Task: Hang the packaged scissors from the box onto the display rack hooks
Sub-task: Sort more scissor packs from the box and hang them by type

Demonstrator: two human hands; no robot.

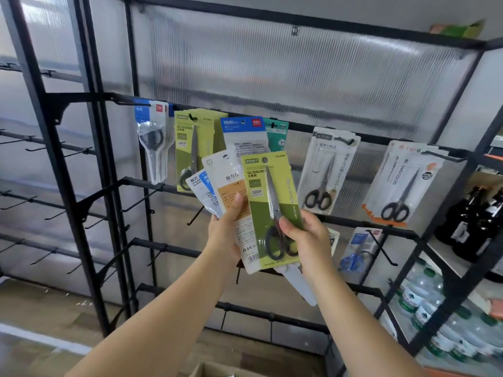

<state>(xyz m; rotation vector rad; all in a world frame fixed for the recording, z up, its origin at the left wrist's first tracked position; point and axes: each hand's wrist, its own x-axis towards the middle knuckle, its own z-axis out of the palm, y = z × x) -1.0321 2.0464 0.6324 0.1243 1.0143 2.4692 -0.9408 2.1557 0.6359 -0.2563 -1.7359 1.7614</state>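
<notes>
At the centre of the view, the right hand (307, 235) pinches a green scissors pack (269, 210) by its lower right edge, thumb over the black handles; its card reads "SCISSORS" and "GRIP". Just at its 9 o'clock, the left hand (227, 227) clamps a fan of four other packs (231, 180) with the thumb pressed on an orange-and-white card that carries Japanese print; the tallest of them has a blue header with a red "deli" logo, and a barcode shows at the fan's lower edge. Behind both hands stands the black display rack (340, 129), and along its rail at 12 o'clock six groups of packs hang on hooks: a blue-topped clear pack (153, 137) at 10 o'clock, a matching green "SCISSORS" "GRIP" stack (190, 148), a teal card (277, 134), a white pack with black-handled scissors (324, 170) at 2 o'clock, and a white "SCISSORS" pack with orange trim (400, 180) at 3 o'clock. One blue-handled pack (356, 251) hangs lower, at 4 o'clock. A cardboard box (217, 371) edge shows at 6 o'clock. Dark bottles (473, 221) and green-capped water bottles (424, 303) fill the shelves at the right.
</notes>
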